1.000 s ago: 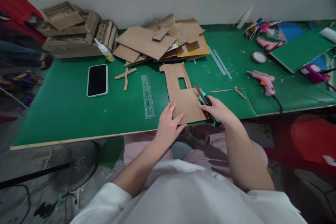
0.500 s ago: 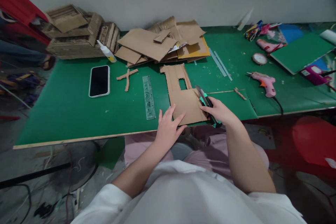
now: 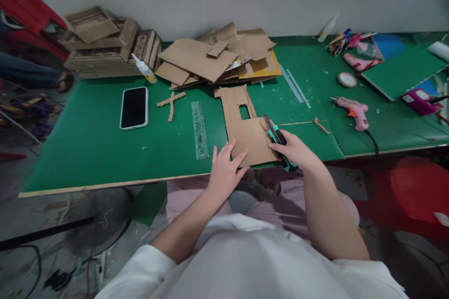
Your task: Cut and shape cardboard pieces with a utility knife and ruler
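A flat piece of brown cardboard [image 3: 250,138] with a small rectangular hole lies at the front edge of the green table [image 3: 94,149]. My left hand [image 3: 226,163] rests on its lower left corner, fingers spread. In my right hand [image 3: 293,147] is a black and turquoise utility knife [image 3: 278,138], its blade end pointing away from me, over the cardboard's right edge. A clear plastic ruler [image 3: 199,131] lies to the left of the cardboard.
A phone [image 3: 134,108], a cardboard cross [image 3: 171,103] and a glue bottle [image 3: 144,69] are on the left. Behind are a cardboard pile [image 3: 199,56] and a cardboard crate [image 3: 101,63]. Rightward lie a pink glue gun [image 3: 356,111], a tape roll [image 3: 347,79] and a green board [image 3: 403,70].
The knife in my right hand has shifted very slightly to the right along the cardboard's edge. My left hand stays in place, and the view has moved a touch.
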`<state>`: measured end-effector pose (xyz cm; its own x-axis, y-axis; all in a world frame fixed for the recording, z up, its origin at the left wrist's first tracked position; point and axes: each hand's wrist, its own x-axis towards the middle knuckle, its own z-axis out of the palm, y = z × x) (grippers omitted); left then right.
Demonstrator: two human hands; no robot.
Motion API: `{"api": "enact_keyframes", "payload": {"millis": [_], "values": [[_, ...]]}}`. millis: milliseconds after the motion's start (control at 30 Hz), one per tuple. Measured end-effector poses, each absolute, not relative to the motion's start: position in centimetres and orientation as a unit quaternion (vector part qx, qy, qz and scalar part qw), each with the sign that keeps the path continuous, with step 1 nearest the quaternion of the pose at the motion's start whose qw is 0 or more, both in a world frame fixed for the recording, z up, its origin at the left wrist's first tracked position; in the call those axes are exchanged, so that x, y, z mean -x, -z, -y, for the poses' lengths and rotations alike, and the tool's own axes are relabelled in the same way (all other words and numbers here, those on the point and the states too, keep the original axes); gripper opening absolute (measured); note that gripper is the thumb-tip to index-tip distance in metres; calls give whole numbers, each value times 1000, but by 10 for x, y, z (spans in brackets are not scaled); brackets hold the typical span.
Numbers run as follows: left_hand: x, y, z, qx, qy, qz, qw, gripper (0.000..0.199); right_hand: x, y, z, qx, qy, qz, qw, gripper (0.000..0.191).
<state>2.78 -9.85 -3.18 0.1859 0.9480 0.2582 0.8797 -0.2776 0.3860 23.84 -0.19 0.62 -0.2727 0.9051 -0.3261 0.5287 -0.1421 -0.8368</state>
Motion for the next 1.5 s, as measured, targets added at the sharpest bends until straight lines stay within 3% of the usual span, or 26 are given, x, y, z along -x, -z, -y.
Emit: {"api": "enact_keyframes", "payload": {"millis": [300,733,1167,1500], "values": [[-28,31,98,-766,-225,-598,68,39,-238,5,-1,571,-528,603,180,28],[-37,33,97,-755,-223,-616,25,40,-234,1,-3,602,-386,689,117,20],[5,3,83,-862,-46,-499,84,47,-236,7,-4,595,-428,667,134,16],[7,23,87,-863,-148,-467,120,43,-237,9,-3,587,-438,667,138,25]]}}
